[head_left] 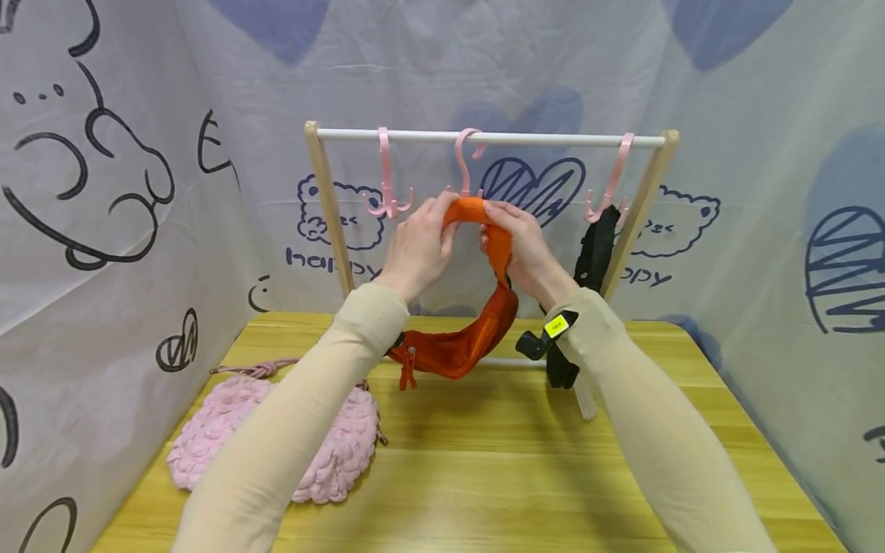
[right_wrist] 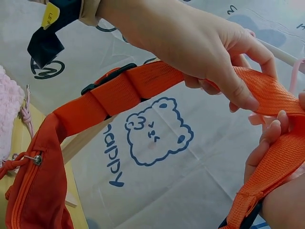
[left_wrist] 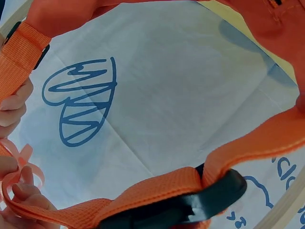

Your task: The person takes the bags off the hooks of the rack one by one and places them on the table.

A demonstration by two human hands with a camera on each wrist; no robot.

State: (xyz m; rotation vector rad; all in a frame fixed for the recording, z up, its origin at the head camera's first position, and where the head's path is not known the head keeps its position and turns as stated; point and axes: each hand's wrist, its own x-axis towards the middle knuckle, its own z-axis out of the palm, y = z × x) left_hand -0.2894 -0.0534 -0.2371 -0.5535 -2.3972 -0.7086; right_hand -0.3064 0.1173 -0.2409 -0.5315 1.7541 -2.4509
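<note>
An orange-red waist bag (head_left: pixel 456 346) hangs in a loop from its wide orange strap (head_left: pixel 472 209), its zip pull dangling at the left end. On the strap's left part, my left hand (head_left: pixel 418 242) grips the webbing between thumb and fingers. My right hand (head_left: pixel 522 244) pinches the same strap on the right side, thumb on top in the right wrist view. The top of the strap is right at the lower prongs of the middle pink hook (head_left: pixel 465 157), overlapping them in the head view. A black buckle (left_wrist: pixel 233 186) on the strap shows in the left wrist view.
A white rail (head_left: pixel 553 140) on a wooden stand carries the pink hooks. The left hook (head_left: pixel 386 173) bears nothing; from the right hook (head_left: pixel 614 177) hangs a black bag (head_left: pixel 596 250). A pink puffy bag (head_left: pixel 349 445) lies on the table at left, partly behind my left sleeve.
</note>
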